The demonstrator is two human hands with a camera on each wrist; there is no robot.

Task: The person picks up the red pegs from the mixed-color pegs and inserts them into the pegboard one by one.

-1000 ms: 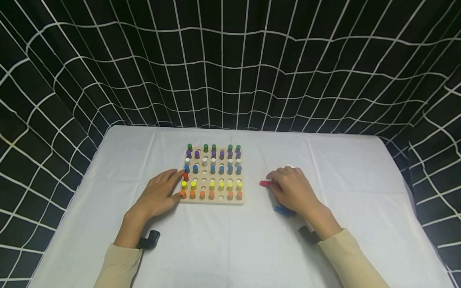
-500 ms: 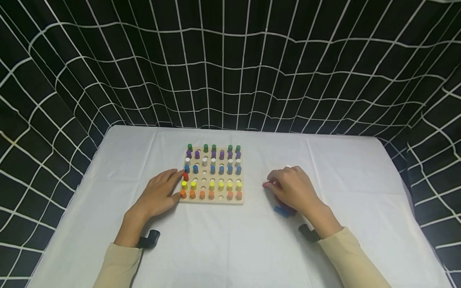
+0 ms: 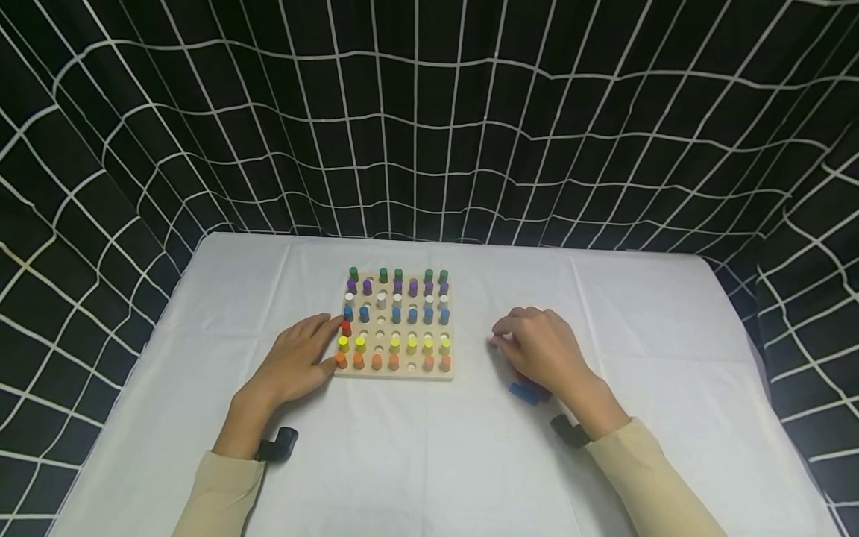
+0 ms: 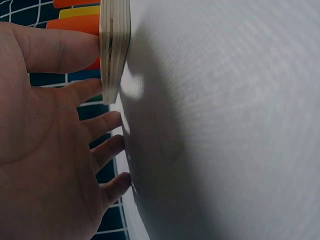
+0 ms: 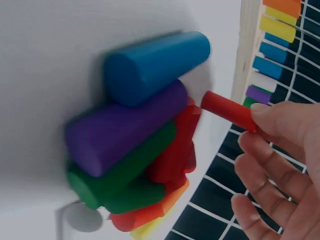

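Observation:
In the head view a wooden pegboard (image 3: 419, 374) bears rows of upright pegs in orange, yellow, red, blue, white, purple and green. My left hand (image 3: 288, 365) lies at its left edge, fingers extended, with thumb and index finger touching the side of the board. To the right of the board, my right hand (image 3: 542, 347) pinches a red peg (image 5: 227, 111) by one end between thumb and finger. Beside that hand lies a pile of loose pegs, with a blue peg (image 5: 160, 65), a purple peg (image 5: 125, 125) and a green peg (image 5: 125, 162) showing; the hand mostly hides them in the head view.
A white cloth covers the table (image 3: 376, 462). Behind it and at both sides hangs a dark curtain (image 3: 429, 134) with a white grid. The red row on the board holds one peg (image 3: 346, 329) at its left end, followed by bare holes.
The red peg lay partly out past my right fingertips; now the fingers pinch it and the hand has shifted slightly left. My left hand and the board stay in place.

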